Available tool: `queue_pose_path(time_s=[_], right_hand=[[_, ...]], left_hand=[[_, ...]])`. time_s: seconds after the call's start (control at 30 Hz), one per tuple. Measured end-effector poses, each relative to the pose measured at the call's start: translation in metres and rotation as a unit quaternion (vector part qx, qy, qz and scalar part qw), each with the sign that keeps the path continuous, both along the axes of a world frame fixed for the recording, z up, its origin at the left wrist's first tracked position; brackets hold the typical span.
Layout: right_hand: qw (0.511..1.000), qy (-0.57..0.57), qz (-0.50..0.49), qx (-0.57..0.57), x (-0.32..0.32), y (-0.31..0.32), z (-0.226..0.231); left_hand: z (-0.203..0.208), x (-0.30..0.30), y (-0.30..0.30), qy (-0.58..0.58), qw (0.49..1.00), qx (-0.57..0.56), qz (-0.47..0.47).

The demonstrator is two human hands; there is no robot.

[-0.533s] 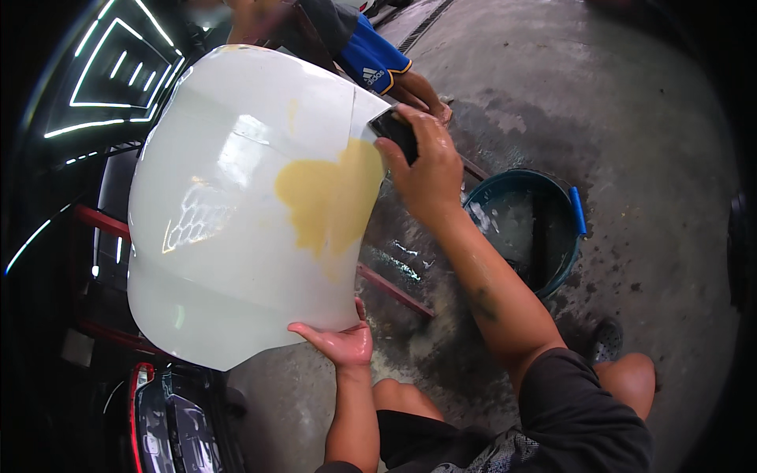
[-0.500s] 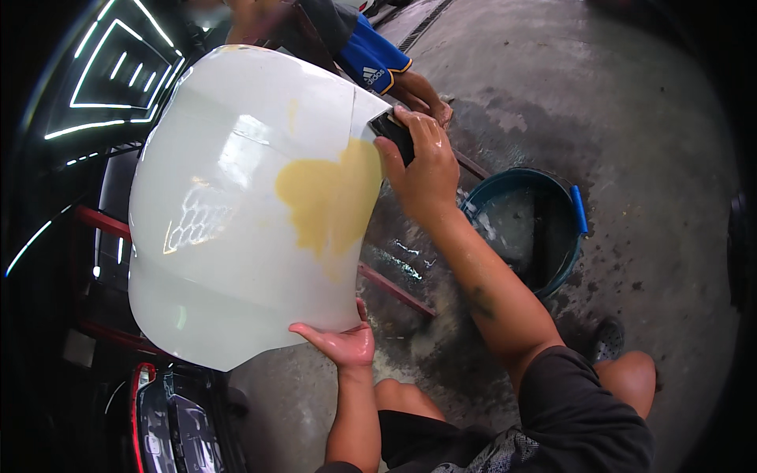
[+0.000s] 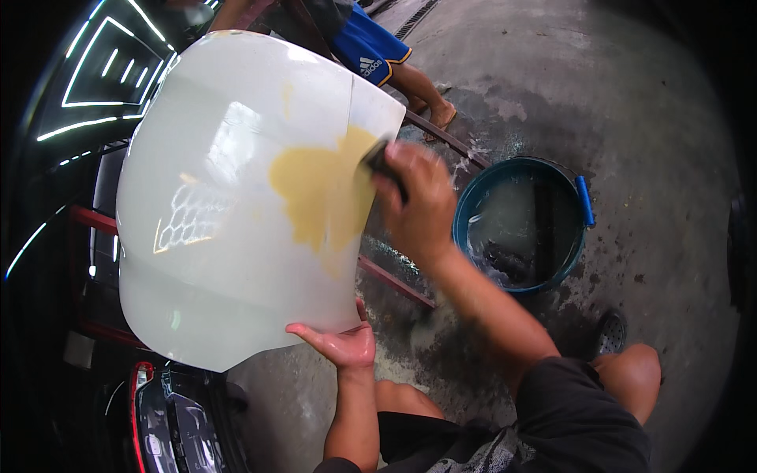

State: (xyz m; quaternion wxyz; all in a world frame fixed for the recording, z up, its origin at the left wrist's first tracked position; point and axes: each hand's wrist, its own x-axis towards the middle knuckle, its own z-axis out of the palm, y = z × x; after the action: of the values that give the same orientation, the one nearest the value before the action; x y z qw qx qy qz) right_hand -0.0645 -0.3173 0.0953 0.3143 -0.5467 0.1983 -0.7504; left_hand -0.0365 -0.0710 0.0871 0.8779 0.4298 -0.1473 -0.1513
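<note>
A white car hood (image 3: 229, 292) fills the left half, glossy and wet-looking, with a yellow filler patch (image 3: 311, 197) toward its right edge. Pinched in my right hand (image 3: 422, 197) is a black sanding block (image 3: 385, 165), pressed on the right side of that patch and smeared by motion. My left hand (image 3: 347, 344) cups the hood's near edge, its thumb stretched along the top side and the fingers hidden underneath.
To the right, a teal bucket (image 3: 471, 260) with a blue handle grip holds cloudy water on the wet concrete floor. Dark red stand bars (image 3: 398, 282) pass under the hood. Another person in blue shorts (image 3: 371, 49) stands beyond the far edge. A dark car (image 3: 185, 418) is at lower left.
My right hand has slid the sanding block from the hood's far right corner toward me, onto the yellow patch. My left hand keeps its place at the near edge.
</note>
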Motion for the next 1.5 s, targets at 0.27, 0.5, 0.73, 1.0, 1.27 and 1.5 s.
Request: queue_pose_path(time_s=[0.27,0.5,0.73,1.0,1.27,1.5], right_hand=[[0.999,0.021,-0.029,0.012,0.011,-0.04,0.004],[0.999,0.013,-0.044,0.006,0.015,-0.057,0.012],[0.998,0.016,-0.011,-0.054,0.01,-0.001,0.003],[0.999,0.033,0.027,-0.003,0.0,0.031,0.009],[0.999,0.022,-0.018,0.028,0.018,-0.008,0.018],[0.997,0.048,-0.059,0.027,0.025,-0.053,0.021]], left_hand=[[-0.007,0.006,0.0,0.025,1.0,-0.002,-0.004],[-0.01,0.009,0.002,0.016,1.0,0.001,-0.01],[-0.002,0.011,0.005,0.005,0.999,0.014,0.038],[0.0,0.005,0.003,0.0,0.997,0.036,0.063],[-0.002,0.005,-0.001,0.038,0.99,0.048,0.129],[-0.008,0.007,-0.006,0.034,0.994,0.058,0.092]])
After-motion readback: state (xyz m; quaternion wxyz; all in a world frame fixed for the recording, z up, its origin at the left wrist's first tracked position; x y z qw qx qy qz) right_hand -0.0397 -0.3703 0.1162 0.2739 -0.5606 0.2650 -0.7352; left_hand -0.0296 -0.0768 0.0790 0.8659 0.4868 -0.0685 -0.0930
